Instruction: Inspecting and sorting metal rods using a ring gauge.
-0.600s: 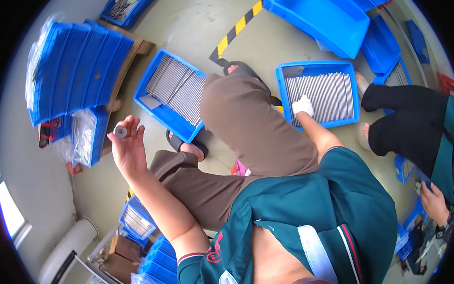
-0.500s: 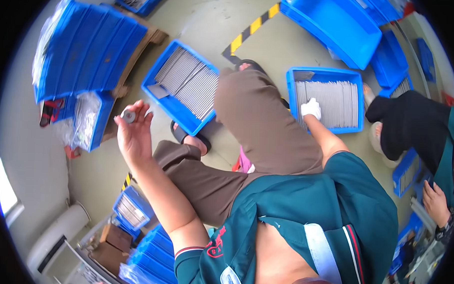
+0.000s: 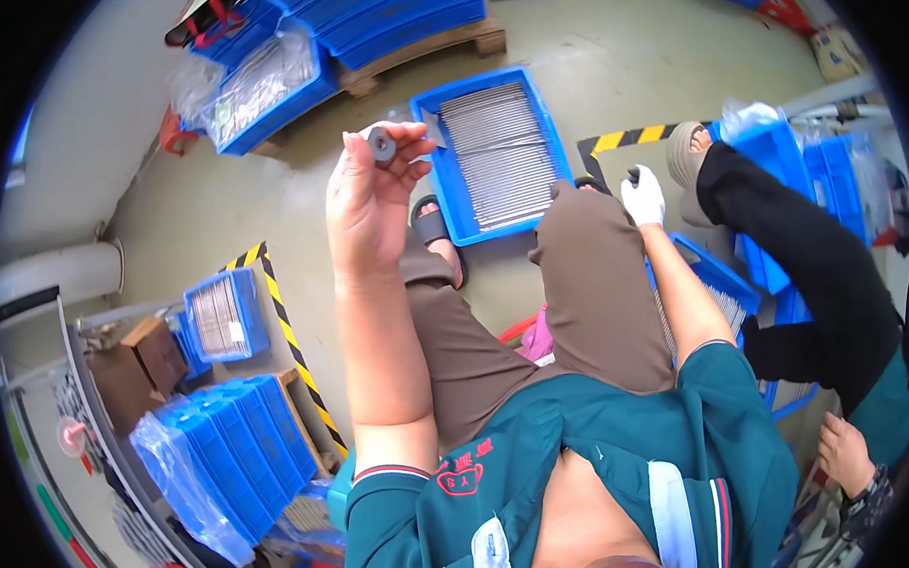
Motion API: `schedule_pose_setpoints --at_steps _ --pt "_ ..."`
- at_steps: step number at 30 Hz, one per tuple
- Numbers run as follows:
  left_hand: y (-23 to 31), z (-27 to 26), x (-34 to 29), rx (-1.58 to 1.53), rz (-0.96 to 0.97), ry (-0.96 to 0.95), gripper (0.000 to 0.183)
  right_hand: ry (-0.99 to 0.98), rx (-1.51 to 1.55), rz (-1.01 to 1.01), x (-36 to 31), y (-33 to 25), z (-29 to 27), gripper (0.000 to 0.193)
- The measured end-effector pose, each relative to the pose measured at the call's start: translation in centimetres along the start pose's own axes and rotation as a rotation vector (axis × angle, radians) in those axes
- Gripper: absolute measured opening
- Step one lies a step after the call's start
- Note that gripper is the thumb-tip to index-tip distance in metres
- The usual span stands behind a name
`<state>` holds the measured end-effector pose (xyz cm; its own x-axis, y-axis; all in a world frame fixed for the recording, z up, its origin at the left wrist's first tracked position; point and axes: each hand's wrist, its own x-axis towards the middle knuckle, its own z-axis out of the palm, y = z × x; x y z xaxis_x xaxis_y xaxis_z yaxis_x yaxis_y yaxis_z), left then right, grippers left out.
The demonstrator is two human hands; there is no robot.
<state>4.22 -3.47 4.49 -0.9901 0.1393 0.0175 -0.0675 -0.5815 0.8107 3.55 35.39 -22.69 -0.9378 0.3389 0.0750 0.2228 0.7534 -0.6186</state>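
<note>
We are fixing on the ring and the upper bin. Our left hand (image 3: pixel 369 196) is pinching a small grey ring (image 3: pixel 387 151) between thumb and fingers, left of centre in the upper half of the frame, palm turning toward the camera. The ring's hole is facing us, so its axis is pointing roughly along our line of sight.

The upper bin (image 3: pixel 453 189), blue and full of thin metal rods (image 3: pixel 494 160), is lying just right of that hand in the upper middle of the frame. Its long side is running steeply from upper left to lower right; the rods are lying across it, near level in the frame.

We are recording the left hand as much the nearer: its fingertips are showing right beside the bin's left edge. Our right hand (image 3: pixel 646 199), wearing a white glove, is hanging well to the right, near the striped tape (image 3: pixel 610 141). Its fingers are curling; a dark patch is showing there, and we are not telling whether it is gripping anything. Below it, the lower bin (image 3: pixel 720 268) is sitting partly behind our right forearm (image 3: pixel 680 287).
</note>
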Motion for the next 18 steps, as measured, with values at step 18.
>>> schedule_pose_setpoints --at_steps 18 --pt "6.1 -4.8 -5.7 -0.323 0.158 0.559 0.045 -0.495 -0.899 -0.809 7.6 -12.6 19.6 0.037"
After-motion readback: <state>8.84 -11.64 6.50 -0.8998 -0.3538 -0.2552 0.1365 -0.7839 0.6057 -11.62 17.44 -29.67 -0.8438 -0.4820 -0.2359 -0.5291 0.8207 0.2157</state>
